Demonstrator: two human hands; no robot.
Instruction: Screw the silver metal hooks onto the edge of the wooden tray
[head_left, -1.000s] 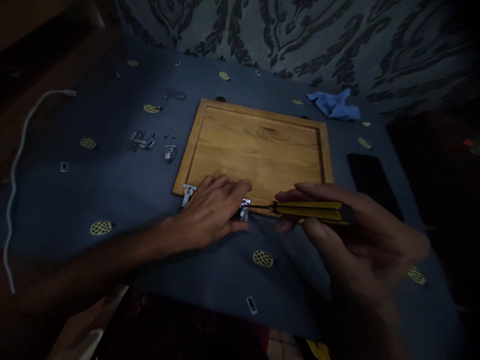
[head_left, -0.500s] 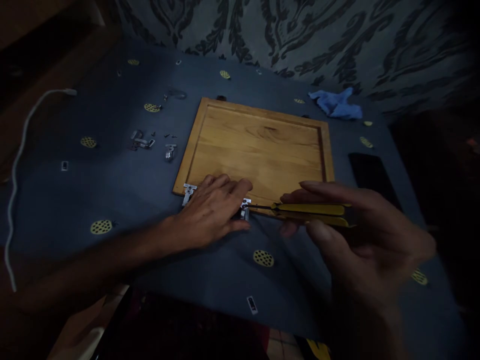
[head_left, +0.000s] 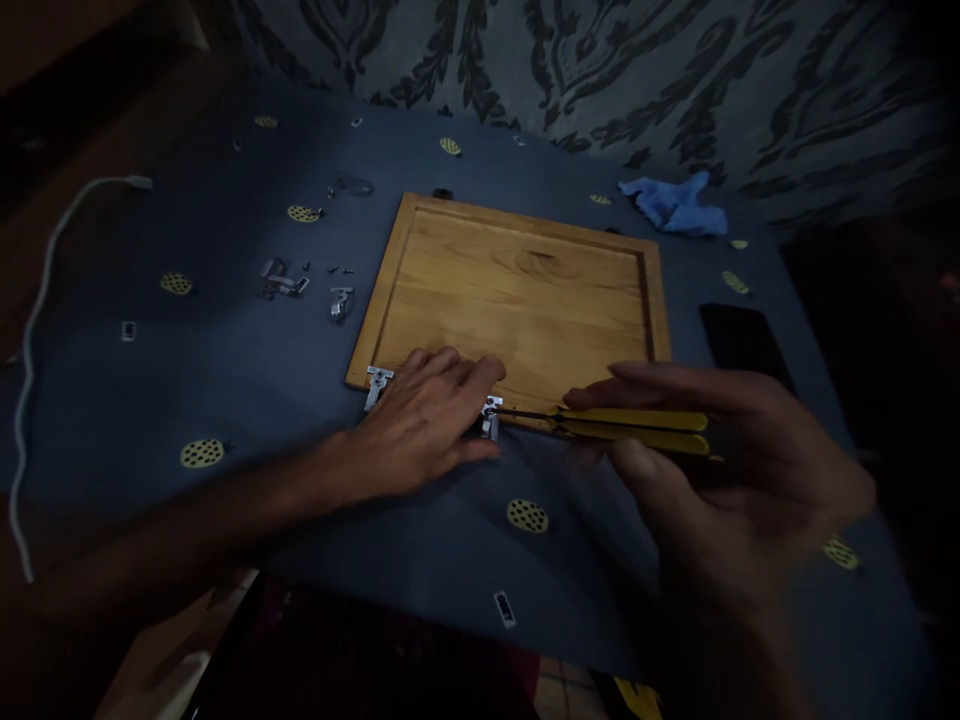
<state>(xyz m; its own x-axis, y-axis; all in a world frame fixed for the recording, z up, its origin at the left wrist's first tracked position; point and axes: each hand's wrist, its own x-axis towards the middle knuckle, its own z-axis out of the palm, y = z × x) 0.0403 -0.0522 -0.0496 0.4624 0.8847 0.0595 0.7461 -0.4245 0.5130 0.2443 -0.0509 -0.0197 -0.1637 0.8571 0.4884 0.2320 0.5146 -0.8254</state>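
Observation:
A framed wooden panel (head_left: 517,290) lies flat on the dark blue cloth. Metal hinges sit at its near edge, one (head_left: 378,384) at the left corner and another (head_left: 490,420) beside my left hand's fingertips. My left hand (head_left: 427,425) rests over that edge, fingers spread and partly bent, palm down between the two hinges. In my right hand (head_left: 697,470) is a screwdriver with a yellow and black handle (head_left: 637,430), held between thumb and fingers. Its tip meets the right hinge; any screw there is too small to tell.
Left of the panel lie loose hinges (head_left: 281,280), one more hinge (head_left: 340,303) and several small screws (head_left: 334,269). A blue crumpled cloth (head_left: 675,204) and a dark phone-like object (head_left: 746,345) are to the right. A white cable (head_left: 37,320) runs along the left.
The screwdriver's handle has turned a little in my right hand's fingers. My left hand has stayed in place on the panel's edge.

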